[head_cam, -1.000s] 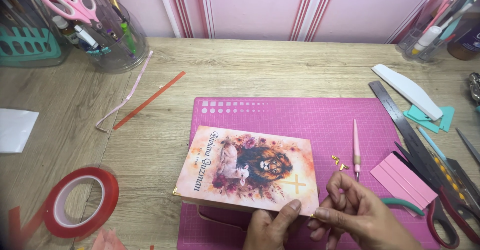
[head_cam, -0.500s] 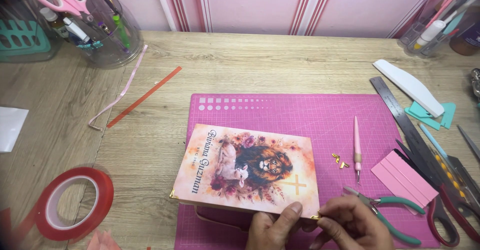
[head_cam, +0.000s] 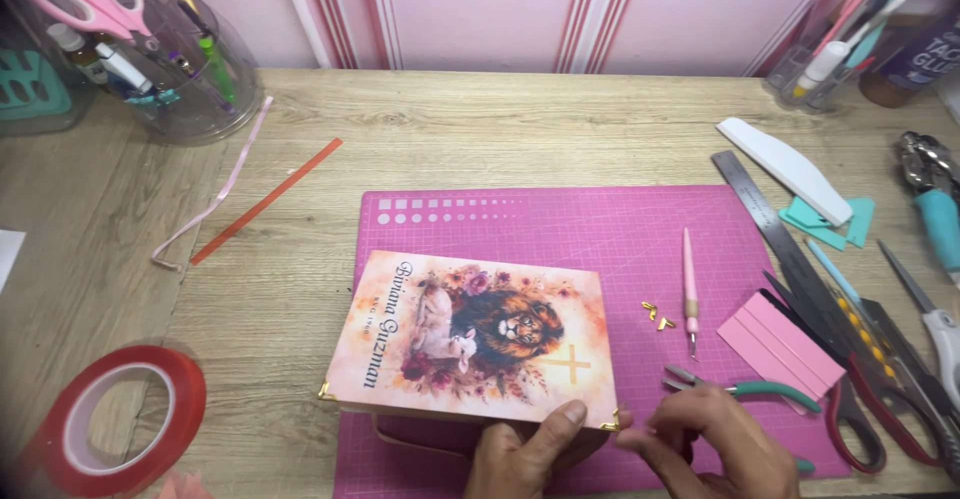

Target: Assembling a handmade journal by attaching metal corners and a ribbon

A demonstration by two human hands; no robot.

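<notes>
A hardcover book [head_cam: 470, 339] with a lion and flowers on its cover lies on a pink cutting mat [head_cam: 600, 229]. My left hand [head_cam: 525, 454] grips the book's near edge, thumb on the cover. My right hand [head_cam: 705, 439] is beside it, fingertips pinched at the gold metal corner piece [head_cam: 611, 422] on the book's near right corner. Another gold corner [head_cam: 324, 391] sits on the near left corner. Two loose gold corner pieces [head_cam: 657, 316] lie on the mat to the right of the book.
Green-handled pliers [head_cam: 765, 391], a pink craft pen [head_cam: 689, 284], pink strips [head_cam: 780, 344], a steel ruler [head_cam: 775, 224] and scissors [head_cam: 880, 409] lie on the right. A red tape roll [head_cam: 120, 419] is near left. A clear tool holder [head_cam: 150, 49] stands far left.
My right hand has come down and left from beside the book to its near right corner, uncovering the pliers. My left hand has stayed on the near edge.
</notes>
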